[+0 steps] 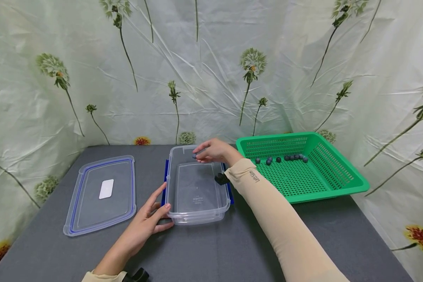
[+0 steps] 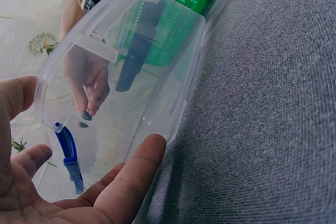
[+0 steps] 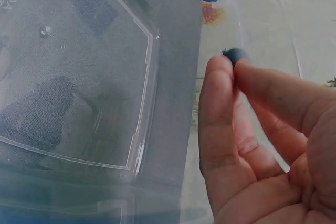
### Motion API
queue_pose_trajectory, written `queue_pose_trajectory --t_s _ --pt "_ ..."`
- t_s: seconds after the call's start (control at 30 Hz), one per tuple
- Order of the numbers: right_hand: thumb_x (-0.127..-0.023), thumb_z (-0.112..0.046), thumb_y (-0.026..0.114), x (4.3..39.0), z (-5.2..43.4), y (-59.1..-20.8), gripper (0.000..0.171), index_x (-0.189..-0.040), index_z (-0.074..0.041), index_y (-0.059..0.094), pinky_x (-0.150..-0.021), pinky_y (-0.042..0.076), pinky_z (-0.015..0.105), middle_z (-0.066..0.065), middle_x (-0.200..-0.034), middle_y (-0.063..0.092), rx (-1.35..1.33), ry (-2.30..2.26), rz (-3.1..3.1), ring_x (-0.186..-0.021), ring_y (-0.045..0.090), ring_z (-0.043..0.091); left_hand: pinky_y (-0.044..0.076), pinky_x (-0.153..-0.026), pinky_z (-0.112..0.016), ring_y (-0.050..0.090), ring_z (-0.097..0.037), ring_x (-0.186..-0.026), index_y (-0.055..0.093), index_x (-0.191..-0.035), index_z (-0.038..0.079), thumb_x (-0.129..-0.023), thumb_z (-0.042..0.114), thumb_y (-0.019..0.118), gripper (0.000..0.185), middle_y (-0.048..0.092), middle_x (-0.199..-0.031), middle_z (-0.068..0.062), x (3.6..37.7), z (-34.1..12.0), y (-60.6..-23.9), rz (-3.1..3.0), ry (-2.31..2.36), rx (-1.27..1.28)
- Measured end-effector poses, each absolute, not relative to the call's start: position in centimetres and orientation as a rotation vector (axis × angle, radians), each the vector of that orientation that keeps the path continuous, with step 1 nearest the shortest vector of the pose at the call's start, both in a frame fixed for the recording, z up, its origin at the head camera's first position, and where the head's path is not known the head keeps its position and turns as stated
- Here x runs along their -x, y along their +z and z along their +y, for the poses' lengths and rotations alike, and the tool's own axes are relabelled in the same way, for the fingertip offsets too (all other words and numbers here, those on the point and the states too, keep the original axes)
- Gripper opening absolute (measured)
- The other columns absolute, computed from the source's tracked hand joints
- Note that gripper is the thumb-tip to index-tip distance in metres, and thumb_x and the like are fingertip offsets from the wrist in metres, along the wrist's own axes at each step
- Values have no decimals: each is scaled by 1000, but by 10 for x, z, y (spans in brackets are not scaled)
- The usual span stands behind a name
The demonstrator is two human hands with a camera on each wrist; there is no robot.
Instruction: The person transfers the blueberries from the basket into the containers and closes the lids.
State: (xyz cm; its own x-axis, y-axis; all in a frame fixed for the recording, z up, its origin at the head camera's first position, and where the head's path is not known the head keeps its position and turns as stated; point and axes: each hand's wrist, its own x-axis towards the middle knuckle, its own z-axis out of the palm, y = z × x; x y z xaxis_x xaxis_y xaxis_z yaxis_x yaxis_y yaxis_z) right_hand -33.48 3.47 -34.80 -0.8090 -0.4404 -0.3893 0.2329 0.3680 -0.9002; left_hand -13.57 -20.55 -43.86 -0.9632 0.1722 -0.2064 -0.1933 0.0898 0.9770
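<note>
Between the thumb and fingertips of my right hand (image 1: 213, 152) is a single blueberry (image 3: 237, 56), pinched above the far end of a clear plastic container (image 1: 199, 184). No berries show on the container's floor. Blue clip latches (image 2: 68, 153) hang from its sides. My left hand (image 1: 146, 221) rests against the container's near left corner, its fingers spread and fairly straight along the wall and rim. To the right, a green plastic basket (image 1: 324, 192) holds several blueberries (image 1: 296, 157) near its back wall.
The container's clear lid (image 1: 88, 211), with a blue seal and a white label (image 1: 106, 189), lies flat on the left of the grey tabletop (image 1: 194, 254). Behind the table hangs a flower-print curtain (image 1: 211, 78). The green basket stands close to my right forearm.
</note>
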Motion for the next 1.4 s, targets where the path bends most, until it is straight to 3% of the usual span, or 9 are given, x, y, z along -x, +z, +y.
queue_pose_trajectory --t_s 0.1,0.2,0.3,0.4,0.5,0.6,0.73,1.27,1.4 --pt "-103 5 65 332 30 -348 36 -140 6 67 -70 62 18 25 -123 75 190 -1450 2094 -80 72 14 64 -101 -53 64 -37 -126 22 -169 46 -113 31 58 68 36 -159 -32 136 -208 -438 2107 1944 15" --pt "-104 4 64 330 24 -349 35 -139 8 66 -82 66 25 32 -137 68 207 -1406 2118 -77 71 13 64 -101 -53 64 -38 -127 22 -169 46 -113 31 57 68 37 -160 -32 136 -209 -438 2109 1939 18" --pt "-104 5 63 329 17 -349 38 -141 11 63 -104 63 39 29 -124 72 195 -1396 2095 -79 69 14 63 -102 -54 63 -37 -126 23 -169 46 -113 30 57 68 37 -159 -31 136 -209 -439 2098 1950 18" --pt "-104 7 63 329 12 -351 38 -141 12 62 -117 54 50 22 -115 72 165 -1395 2072 -83 68 17 63 -103 -54 63 -36 -126 23 -169 46 -113 27 57 68 38 -157 -30 136 -206 -440 2081 1965 13" --pt "-104 5 63 328 7 -354 38 -142 11 62 -118 53 50 25 -126 72 166 -1364 2078 -91 71 22 63 -102 -54 64 -35 -125 24 -169 46 -113 26 57 68 38 -158 -31 136 -204 -440 2082 1967 13" --pt "-105 4 62 327 2 -355 40 -145 11 60 -119 53 49 28 -141 66 184 -1354 2066 -113 73 32 63 -101 -53 65 -35 -124 25 -168 47 -113 26 57 67 38 -158 -31 135 -204 -440 2092 1963 23" --pt "-107 3 60 326 0 -356 44 -150 10 55 -121 50 46 28 -151 60 197 -1357 2042 -138 62 40 63 -102 -53 65 -35 -124 26 -168 46 -113 27 58 67 39 -157 -30 134 -205 -439 2092 1968 27" --pt "-110 -3 57 335 28 -341 48 -156 6 50 -126 45 49 28 -158 53 276 -1362 2051 -147 54 41 63 -102 -53 65 -34 -122 23 -170 44 -113 27 58 69 37 -157 -31 134 -204 -438 2095 1974 1" --pt "-109 -6 59 337 38 -335 46 -154 3 53 -125 45 49 29 -155 56 292 -1374 2081 -144 57 40 64 -101 -53 66 -33 -122 25 -169 46 -112 27 59 69 38 -158 -31 135 -203 -440 2092 1978 12"
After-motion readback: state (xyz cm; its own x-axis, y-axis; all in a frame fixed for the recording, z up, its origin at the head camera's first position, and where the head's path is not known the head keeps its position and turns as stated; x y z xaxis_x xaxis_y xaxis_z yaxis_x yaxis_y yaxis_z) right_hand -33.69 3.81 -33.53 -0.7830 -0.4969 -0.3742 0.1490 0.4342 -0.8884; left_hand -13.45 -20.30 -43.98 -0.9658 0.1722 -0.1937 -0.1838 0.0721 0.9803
